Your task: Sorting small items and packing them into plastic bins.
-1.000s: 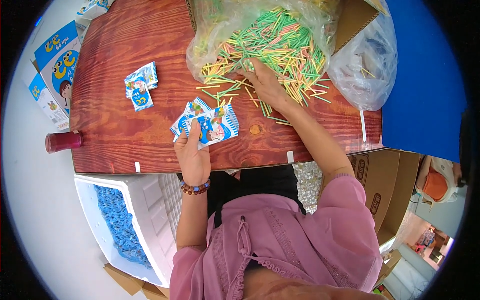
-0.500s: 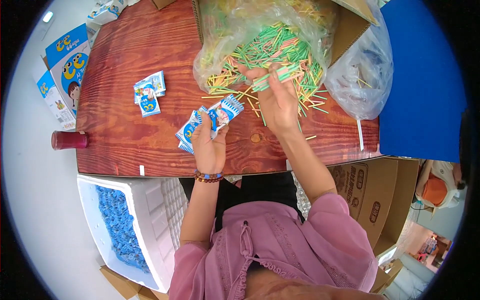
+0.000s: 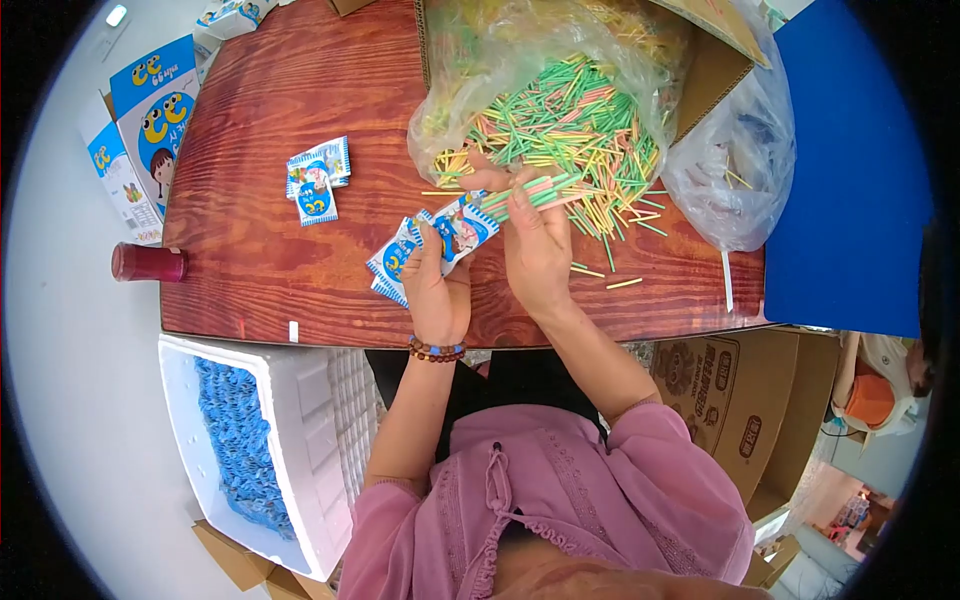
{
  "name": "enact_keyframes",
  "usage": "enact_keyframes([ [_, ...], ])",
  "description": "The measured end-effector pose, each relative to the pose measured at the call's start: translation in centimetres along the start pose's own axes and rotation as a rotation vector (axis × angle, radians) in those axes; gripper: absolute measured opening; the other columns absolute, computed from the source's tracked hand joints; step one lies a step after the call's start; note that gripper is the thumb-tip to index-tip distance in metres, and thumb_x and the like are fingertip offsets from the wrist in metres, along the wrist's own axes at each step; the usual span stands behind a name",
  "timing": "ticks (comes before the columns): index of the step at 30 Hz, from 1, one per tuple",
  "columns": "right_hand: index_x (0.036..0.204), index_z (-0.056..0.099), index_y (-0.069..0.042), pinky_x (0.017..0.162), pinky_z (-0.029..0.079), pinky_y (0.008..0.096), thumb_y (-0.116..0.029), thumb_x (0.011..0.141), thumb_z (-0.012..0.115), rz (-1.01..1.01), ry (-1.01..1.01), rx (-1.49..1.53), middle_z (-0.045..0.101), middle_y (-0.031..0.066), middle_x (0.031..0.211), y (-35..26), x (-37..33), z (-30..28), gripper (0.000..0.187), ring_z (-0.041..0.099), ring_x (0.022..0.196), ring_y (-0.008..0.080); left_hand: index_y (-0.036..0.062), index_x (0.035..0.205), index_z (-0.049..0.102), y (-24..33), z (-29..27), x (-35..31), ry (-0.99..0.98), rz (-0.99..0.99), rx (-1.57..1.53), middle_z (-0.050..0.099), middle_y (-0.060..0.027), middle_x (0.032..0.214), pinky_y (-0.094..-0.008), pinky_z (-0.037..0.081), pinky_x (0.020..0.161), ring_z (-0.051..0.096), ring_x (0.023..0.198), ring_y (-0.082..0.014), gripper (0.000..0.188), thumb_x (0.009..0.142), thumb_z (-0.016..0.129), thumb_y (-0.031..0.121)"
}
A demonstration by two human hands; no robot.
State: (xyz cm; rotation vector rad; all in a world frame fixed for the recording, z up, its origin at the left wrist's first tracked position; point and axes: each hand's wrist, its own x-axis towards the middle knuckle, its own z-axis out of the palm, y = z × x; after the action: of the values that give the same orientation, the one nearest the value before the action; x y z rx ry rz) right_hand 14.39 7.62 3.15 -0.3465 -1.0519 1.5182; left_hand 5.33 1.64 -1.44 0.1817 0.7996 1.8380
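Note:
My left hand (image 3: 437, 285) is closed on several small blue-and-white packets (image 3: 463, 232), fanned out one over another. In my right hand (image 3: 535, 245) is a bunch of thin green and pink candy sticks (image 3: 540, 192), pinched between thumb and fingers. The left ends of the sticks meet the right end of the upper packet; whether they are inside it I cannot tell. Just beyond, a heap of green, yellow and pink sticks (image 3: 575, 110) spills from a clear plastic bag (image 3: 440, 120). Two or so similar packets (image 3: 318, 185) lie on the wooden table to the left.
The bag lies in a cardboard box (image 3: 715, 90) at the back of the table (image 3: 260, 110). Another plastic bag (image 3: 735, 190) hangs at right. A red jar (image 3: 150, 262) and printed boxes (image 3: 160, 130) are at left. Below stands a white foam box (image 3: 300, 420) with blue packets.
My right hand has brought the bunch of sticks down and left from above the heap to the packets. The left hand keeps its hold, and the whole view has shifted slightly.

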Motion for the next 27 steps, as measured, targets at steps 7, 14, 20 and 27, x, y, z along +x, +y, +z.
enact_keyframes([
  [7,0.123,0.047,-0.002,0.114,0.023,0.0427,-0.022,0.102,0.040,-0.040,-0.092,-0.322,0.052,0.0212,0.133,0.7,-0.1,0.5,0.030,0.036,0.136,0.0292,0.0017,0.109,0.062,0.0,0.3,0.3,-0.102,-0.019,-0.148,0.066,-0.0071,0.111,-0.0355,0.048,0.094,0.062,0.103,-0.0161,0.032,0.101,0.048,0.029],
  [14,0.141,0.035,0.006,0.115,0.019,0.0416,-0.035,0.101,0.038,0.054,-0.124,-0.088,0.038,0.0212,0.147,0.0,0.9,1.4,0.057,0.032,0.139,0.0294,0.0043,0.121,0.057,-0.6,-0.4,1.0,-0.104,-0.055,-0.269,0.063,-0.0073,0.121,-0.0389,0.045,0.101,0.059,0.111,-0.0193,0.036,0.100,0.050,0.033],
  [20,0.139,0.038,0.007,0.115,0.020,0.0398,-0.036,0.101,0.041,0.059,-0.285,-0.229,0.039,0.0188,0.146,0.4,1.6,2.2,0.058,0.033,0.138,0.0278,0.0083,0.130,0.050,-0.3,-1.5,1.5,-0.219,-0.095,-0.562,0.057,-0.0069,0.130,-0.0427,0.041,0.105,0.054,0.119,-0.0231,0.042,0.096,0.056,0.032],
  [27,0.124,0.056,-0.002,0.104,0.035,0.0361,-0.024,0.101,0.042,-0.087,-0.289,-0.880,0.054,0.0139,0.127,-0.1,2.7,2.0,0.035,0.047,0.124,0.0269,0.0050,0.120,0.056,2.5,-3.1,3.1,-0.097,0.062,-0.459,0.063,-0.0089,0.119,-0.0379,0.049,0.097,0.060,0.110,-0.0217,0.027,0.095,0.059,0.016],
])
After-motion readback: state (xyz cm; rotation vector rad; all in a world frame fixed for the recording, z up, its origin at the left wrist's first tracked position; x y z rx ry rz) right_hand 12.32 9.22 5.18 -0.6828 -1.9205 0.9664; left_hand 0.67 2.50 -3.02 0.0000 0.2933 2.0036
